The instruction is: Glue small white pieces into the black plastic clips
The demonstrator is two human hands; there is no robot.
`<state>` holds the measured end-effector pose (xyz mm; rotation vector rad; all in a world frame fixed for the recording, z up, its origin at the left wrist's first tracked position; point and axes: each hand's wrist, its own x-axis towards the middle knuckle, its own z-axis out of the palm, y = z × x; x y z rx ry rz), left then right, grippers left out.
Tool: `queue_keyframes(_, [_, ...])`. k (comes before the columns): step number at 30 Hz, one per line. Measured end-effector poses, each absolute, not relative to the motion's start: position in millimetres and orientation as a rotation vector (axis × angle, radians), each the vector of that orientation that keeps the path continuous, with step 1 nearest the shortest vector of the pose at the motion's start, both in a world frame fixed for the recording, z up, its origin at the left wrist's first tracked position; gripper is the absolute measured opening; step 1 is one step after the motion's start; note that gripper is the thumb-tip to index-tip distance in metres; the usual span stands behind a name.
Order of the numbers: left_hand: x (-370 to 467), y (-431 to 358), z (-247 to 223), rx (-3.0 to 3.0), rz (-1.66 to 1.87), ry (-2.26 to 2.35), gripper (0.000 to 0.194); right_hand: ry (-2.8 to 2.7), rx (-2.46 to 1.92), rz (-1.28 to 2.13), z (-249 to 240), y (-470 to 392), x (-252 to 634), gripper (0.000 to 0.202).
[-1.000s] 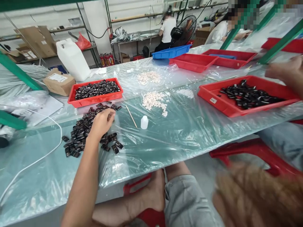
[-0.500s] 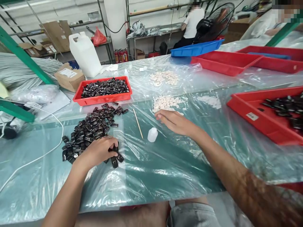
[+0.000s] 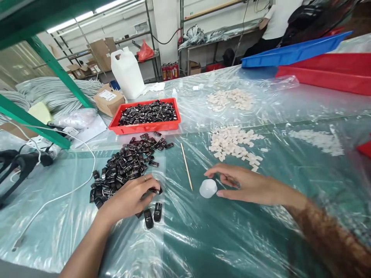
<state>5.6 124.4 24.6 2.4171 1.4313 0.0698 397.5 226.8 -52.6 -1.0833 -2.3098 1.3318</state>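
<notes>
My left hand point(image 3: 130, 199) is at the near right edge of a heap of small black pieces point(image 3: 124, 164) with shiny metal bits. Its fingers curl round one small black piece point(image 3: 158, 190), partly hidden by the fingertips. Two more black pieces point(image 3: 153, 215) lie just below that hand. My right hand point(image 3: 246, 184) is open, thumb and fingers spread beside a small translucent white cup point(image 3: 208, 189); whether it touches the cup I cannot tell. A thin wooden stick point(image 3: 186, 166) lies between the hands. Beyond my right hand is a pile of small off-white pieces point(image 3: 232, 141).
A red tray point(image 3: 145, 127) full of black pieces stands behind the heap. Farther back are a white jug point(image 3: 127, 73), a cardboard box point(image 3: 108, 100) and blue point(image 3: 292, 52) and red trays point(image 3: 333, 73). A white cable point(image 3: 89, 175) crosses the left side. Clear plastic sheeting covers the table.
The view has swung left. My right hand has come back from the off-white pile to beside the cup, its fingers spreading. My left hand stays by the black heap.
</notes>
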Motion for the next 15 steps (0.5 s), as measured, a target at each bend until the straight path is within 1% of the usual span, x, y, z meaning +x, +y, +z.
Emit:
queue_keyframes(2, [9,124,28,2.439,0.169,1.427,0.014,-2.326,-1.084,1.339,-50,224,390,0.051])
queue_keyframes(3, [10,124,28,2.454,0.204,1.434,0.014,-2.329,-1.074,1.345,-47,222,385,0.048])
queue_keyframes(6, [13,125,24,2.507,0.289,1.465,0.021,-2.342,-1.003,1.359,-42,218,372,0.039])
queue_keyframes(9, [16,126,16,2.528,0.409,1.461,0.023,-2.33,-0.957,1.347,-41,214,364,0.033])
queue_keyframes(12, [19,127,8,2.515,0.554,1.431,0.021,-2.268,-0.918,1.351,-43,207,359,0.037])
queue_keyframes(15, [23,127,2,2.513,0.701,1.366,0.016,-2.178,-0.862,1.392,-45,199,353,0.043])
